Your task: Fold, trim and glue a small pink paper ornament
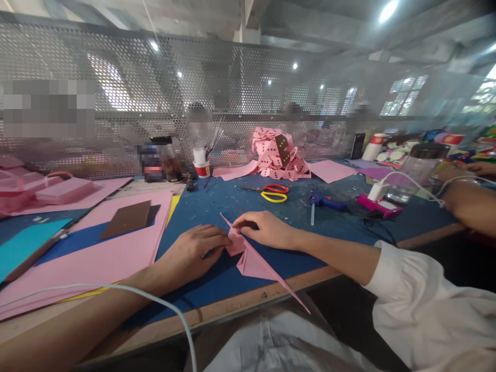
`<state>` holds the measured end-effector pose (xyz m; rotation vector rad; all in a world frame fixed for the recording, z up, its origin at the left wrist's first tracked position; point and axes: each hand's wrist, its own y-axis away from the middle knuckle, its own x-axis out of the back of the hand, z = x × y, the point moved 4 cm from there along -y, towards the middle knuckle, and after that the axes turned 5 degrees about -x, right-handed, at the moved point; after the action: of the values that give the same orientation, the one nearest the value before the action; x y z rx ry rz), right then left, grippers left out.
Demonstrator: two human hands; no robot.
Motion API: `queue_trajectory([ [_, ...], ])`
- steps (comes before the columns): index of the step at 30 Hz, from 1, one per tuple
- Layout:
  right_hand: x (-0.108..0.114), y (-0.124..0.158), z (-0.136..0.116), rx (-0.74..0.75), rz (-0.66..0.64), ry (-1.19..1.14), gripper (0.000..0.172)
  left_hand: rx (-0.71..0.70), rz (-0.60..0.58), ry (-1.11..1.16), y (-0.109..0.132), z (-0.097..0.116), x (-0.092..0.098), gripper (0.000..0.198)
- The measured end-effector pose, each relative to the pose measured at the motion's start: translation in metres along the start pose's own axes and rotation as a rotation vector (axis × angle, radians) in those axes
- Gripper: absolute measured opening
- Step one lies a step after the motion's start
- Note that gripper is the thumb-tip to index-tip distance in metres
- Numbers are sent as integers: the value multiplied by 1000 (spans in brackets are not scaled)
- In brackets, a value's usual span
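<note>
Lying at the near edge of the blue, scuffed surface, the paper is a thin, matte pink sheet folded into sharp triangles. One long point runs out to 5 o'clock past the wooden rim, and a short tip sticks up at 11 o'clock.

The left hand comes in from 8 o'clock. Its fingers are loosely bent and not clenched, with the tips resting on the paper's left flap and pressing it to the surface. The right hand comes in from 3 o'clock out of a white sleeve. Its fingers are curled, and the fingertips and thumb are closed on the upper fold, just beside the left hand's fingertips.

At 9 o'clock from the paper, wide flat pink sheets lie stacked, with a brown rectangular card on top. At 12 o'clock lie scissors with glossy red and yellow loop handles. Farther back at 12 o'clock is a pile of pink pieces with dots. A blue plastic glue gun lies at 1 o'clock. A smooth white cable curves across the left forearm at 7 o'clock. Another person's arm rests on the surface at 3 o'clock, well apart.
</note>
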<state>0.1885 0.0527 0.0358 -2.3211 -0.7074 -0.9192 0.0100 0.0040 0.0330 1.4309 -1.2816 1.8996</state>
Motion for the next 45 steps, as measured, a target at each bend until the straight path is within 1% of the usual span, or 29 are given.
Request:
queue_trajectory([
  [4, 2, 1, -2, -26, 23, -52, 24, 6, 2, 6, 1, 0, -1, 24],
  [7, 3, 0, -1, -52, 47, -112, 21, 19, -19, 9, 1, 0, -2, 25],
  [9, 2, -2, 2, -109, 20, -244, 20, 20, -26, 11, 1, 0, -2, 24],
  [12, -2, -4, 7, -228, -60, -535, 18, 19, -25, 16, 0, 2, -1, 24],
  [14, -3, -5, 11, -288, -83, -699, 17, 16, -22, 13, -1, 3, 0, 24],
  [17, -4, -5, 15, -328, -127, -882, 19, 19, -28, 3, -2, 4, 2, 24],
  [20, -5, -5, 16, -329, -190, -995, 22, 38, -35, 8, -3, 5, 3, 21],
  [23, -3, -5, 16, -342, -190, -1011, 22, 55, -28, 22, -4, 6, 3, 21],
  [27, 0, -4, 15, -386, -147, -954, 21, 61, -22, 29, -5, 7, 5, 22],
  [30, 1, -4, 15, -390, -151, -939, 20, 67, -31, 33, -6, 9, 5, 20],
  [37, 1, -6, 21, -433, -188, -1115, 22, 49, -7, 17, -4, 10, 4, 18],
  [40, 0, -6, 20, -425, -204, -1152, 22, 47, -2, 19, -3, 9, 3, 18],
  [43, -2, -5, 16, -393, -204, -1109, 22, 53, -3, 21, -2, 8, 1, 19],
  [45, -3, -4, 13, -358, -198, -1000, 20, 64, -11, 20, -2, 8, 1, 20],
])
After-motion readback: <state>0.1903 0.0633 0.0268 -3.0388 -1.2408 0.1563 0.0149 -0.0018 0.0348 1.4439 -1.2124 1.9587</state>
